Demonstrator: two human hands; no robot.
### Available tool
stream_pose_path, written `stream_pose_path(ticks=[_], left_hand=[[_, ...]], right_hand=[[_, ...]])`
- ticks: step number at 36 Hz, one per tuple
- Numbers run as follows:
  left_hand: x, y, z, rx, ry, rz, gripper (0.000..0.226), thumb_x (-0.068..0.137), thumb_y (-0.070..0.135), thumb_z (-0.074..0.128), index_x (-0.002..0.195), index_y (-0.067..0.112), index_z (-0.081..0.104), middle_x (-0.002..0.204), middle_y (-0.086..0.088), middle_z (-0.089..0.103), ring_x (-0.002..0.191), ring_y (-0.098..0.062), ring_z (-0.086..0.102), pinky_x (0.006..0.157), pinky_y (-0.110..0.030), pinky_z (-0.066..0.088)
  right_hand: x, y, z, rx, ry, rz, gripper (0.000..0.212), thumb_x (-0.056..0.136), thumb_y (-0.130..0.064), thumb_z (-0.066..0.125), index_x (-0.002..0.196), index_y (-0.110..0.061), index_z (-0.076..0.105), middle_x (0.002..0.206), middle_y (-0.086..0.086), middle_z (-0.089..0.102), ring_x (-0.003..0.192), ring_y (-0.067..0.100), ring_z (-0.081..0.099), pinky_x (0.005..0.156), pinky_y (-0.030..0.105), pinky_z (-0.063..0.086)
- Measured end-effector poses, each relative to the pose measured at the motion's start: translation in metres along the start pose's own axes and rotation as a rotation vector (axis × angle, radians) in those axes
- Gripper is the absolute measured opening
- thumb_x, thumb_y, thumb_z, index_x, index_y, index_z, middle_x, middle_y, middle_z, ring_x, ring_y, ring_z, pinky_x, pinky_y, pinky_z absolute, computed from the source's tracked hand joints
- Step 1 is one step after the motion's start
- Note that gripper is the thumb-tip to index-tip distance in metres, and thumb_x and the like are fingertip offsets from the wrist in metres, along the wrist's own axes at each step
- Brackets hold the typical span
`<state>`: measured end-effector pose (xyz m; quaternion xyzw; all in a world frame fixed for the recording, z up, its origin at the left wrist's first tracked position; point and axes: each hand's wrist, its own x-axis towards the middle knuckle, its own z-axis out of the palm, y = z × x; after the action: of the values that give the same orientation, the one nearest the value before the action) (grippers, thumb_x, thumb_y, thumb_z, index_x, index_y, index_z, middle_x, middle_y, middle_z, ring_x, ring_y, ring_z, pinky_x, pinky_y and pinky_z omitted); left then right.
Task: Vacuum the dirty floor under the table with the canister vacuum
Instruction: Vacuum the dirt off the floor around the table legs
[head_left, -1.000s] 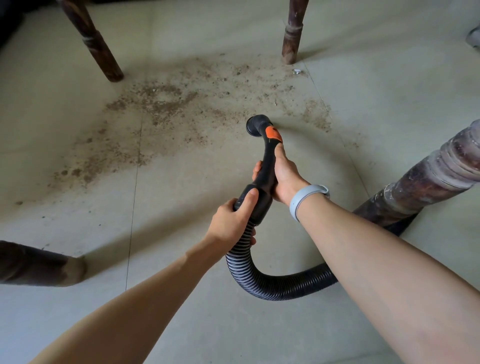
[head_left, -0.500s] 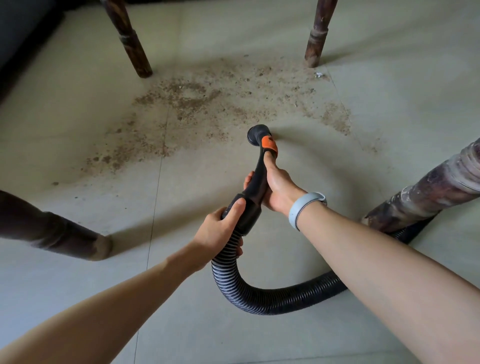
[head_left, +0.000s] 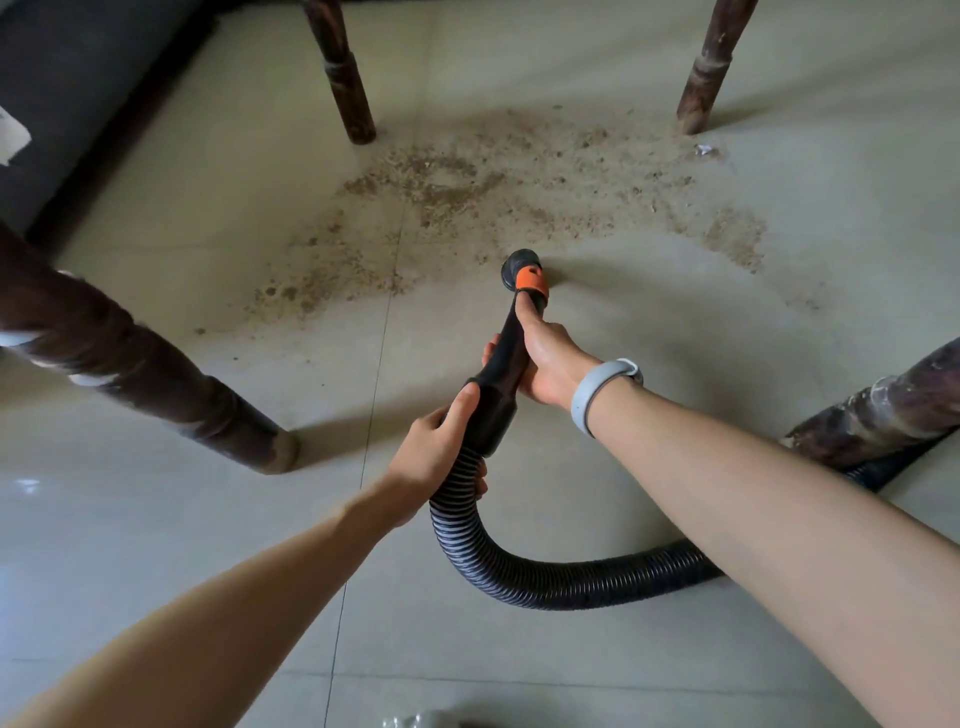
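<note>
A dark grey piece of furniture (head_left: 57, 78), perhaps a sofa, fills the far left corner, its base resting on the tiles. A white scrap (head_left: 10, 137) shows at its left edge, cut off by the frame. A small pale, crumpled scrap (head_left: 704, 150) lies on the tiles far right, just beside the foot of the far right wooden leg. At the near bottom edge, a shiny, clear-looking object (head_left: 410, 721) pokes into view, too cropped to identify.
</note>
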<state>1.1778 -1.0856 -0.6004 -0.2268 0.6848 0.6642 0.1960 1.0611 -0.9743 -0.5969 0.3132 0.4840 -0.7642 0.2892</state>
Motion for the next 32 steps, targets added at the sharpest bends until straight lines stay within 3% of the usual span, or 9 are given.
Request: stream_pose_path(ticks=[8, 13, 19, 25, 32], left_hand=[[-0.005, -0.016, 0.008, -0.016, 0.091, 0.016, 0.043, 0.095, 0.045, 0.05, 0.09, 0.003, 0.057, 0.057, -0.012, 0.052, 0.043, -0.025, 0.052, 0.046, -0.03, 0.048], [0.0, -0.019, 0.01, -0.04, 0.081, 0.018, 0.044, 0.094, 0.045, 0.051, 0.093, 0.002, 0.058, 0.058, -0.011, 0.053, 0.045, -0.023, 0.053, 0.048, -0.032, 0.049], [0.006, -0.023, 0.009, -0.091, 0.095, -0.005, 0.044, 0.095, 0.048, 0.049, 0.083, 0.005, 0.053, 0.058, -0.013, 0.052, 0.043, -0.024, 0.051, 0.046, -0.029, 0.048], [0.014, -0.022, -0.001, -0.1, 0.138, 0.011, 0.054, 0.093, 0.05, 0.05, 0.095, -0.004, 0.055, 0.058, -0.012, 0.054, 0.047, -0.026, 0.053, 0.052, -0.034, 0.051], [0.004, -0.04, 0.011, -0.057, 0.182, 0.02, 0.036, 0.092, 0.045, 0.054, 0.081, 0.011, 0.052, 0.052, -0.005, 0.056, 0.044, -0.021, 0.054, 0.046, -0.029, 0.047]], right_hand=[[-0.017, 0.017, 0.0, -0.095, 0.067, 0.007, 0.027, 0.094, -0.029, 0.061, 0.091, -0.006, 0.048, 0.078, 0.009, 0.052, 0.065, 0.023, 0.059, 0.066, 0.037, 0.055], [-0.014, 0.028, 0.002, -0.266, 0.17, -0.081, 0.026, 0.095, -0.029, 0.056, 0.083, -0.009, 0.045, 0.07, 0.007, 0.053, 0.059, 0.021, 0.059, 0.07, 0.037, 0.054], [0.0, 0.029, 0.01, -0.403, 0.207, -0.147, 0.026, 0.097, -0.033, 0.05, 0.09, -0.008, 0.045, 0.069, 0.008, 0.056, 0.061, 0.021, 0.061, 0.08, 0.041, 0.056], [0.005, 0.029, 0.02, -0.389, 0.145, -0.134, 0.034, 0.096, -0.039, 0.051, 0.109, -0.007, 0.048, 0.076, 0.007, 0.058, 0.062, 0.02, 0.063, 0.072, 0.036, 0.057], [0.003, 0.044, 0.002, -0.289, 0.065, -0.097, 0.027, 0.096, -0.033, 0.055, 0.088, -0.008, 0.047, 0.067, 0.007, 0.053, 0.055, 0.022, 0.057, 0.063, 0.034, 0.052]])
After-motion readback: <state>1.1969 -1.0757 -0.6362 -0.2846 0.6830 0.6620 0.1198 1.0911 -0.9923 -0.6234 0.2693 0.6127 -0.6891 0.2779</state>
